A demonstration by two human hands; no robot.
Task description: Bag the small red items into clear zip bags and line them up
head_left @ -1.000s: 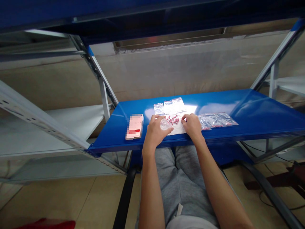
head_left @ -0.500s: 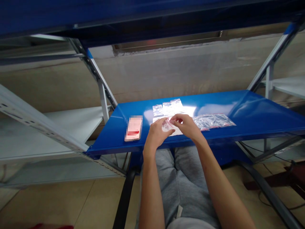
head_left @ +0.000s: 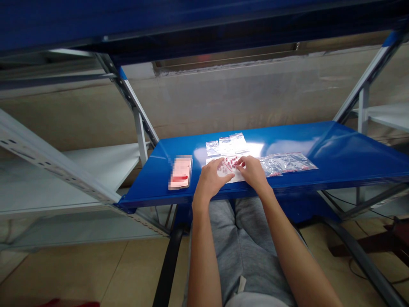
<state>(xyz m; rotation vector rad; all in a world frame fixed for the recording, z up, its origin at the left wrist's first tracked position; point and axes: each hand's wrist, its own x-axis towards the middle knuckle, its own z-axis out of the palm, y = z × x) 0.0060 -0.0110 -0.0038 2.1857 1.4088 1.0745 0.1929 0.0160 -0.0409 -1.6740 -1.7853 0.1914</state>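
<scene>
**Right hand drops back to the beads**

Lowered from its raised pinch, the right hand (head_left: 254, 171) rests beside glossy red beads (head_left: 232, 161) on a white sheet (head_left: 234, 177). Left hand (head_left: 211, 180) curves over clear plastic (head_left: 222, 169). Whether either grip holds anything, I cannot tell. Crinkled zip bags (head_left: 226, 145) lie on the smooth blue steel shelf (head_left: 319, 147), with bare room further right.

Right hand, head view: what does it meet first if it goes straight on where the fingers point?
The right hand would likely meet the small red beads on the white sheet first, right ahead of its fingertips. It may already touch them; depth is unclear.
</scene>
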